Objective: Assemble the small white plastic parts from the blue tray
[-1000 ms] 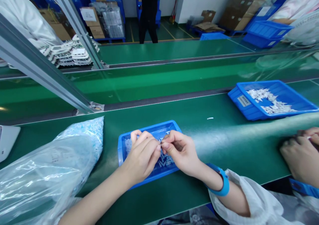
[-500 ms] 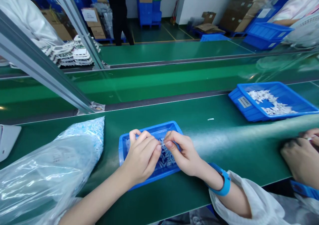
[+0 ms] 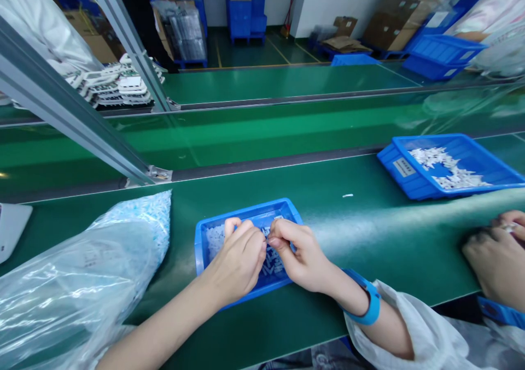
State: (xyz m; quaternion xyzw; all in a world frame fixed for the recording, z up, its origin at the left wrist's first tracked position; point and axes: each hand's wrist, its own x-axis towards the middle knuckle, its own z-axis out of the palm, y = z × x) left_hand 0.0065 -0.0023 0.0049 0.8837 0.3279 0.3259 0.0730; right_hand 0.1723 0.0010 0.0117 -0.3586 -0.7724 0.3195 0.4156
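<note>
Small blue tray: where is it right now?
In the head view, the small blue tray sits near the middle on the green work surface, beneath the left hand and right hand, right of the clear plastic bag.

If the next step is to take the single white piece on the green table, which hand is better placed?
Probably the right: your right hand is nearer the white piece, and the left hand would have to reach past it. Both are over the small blue tray.
</note>
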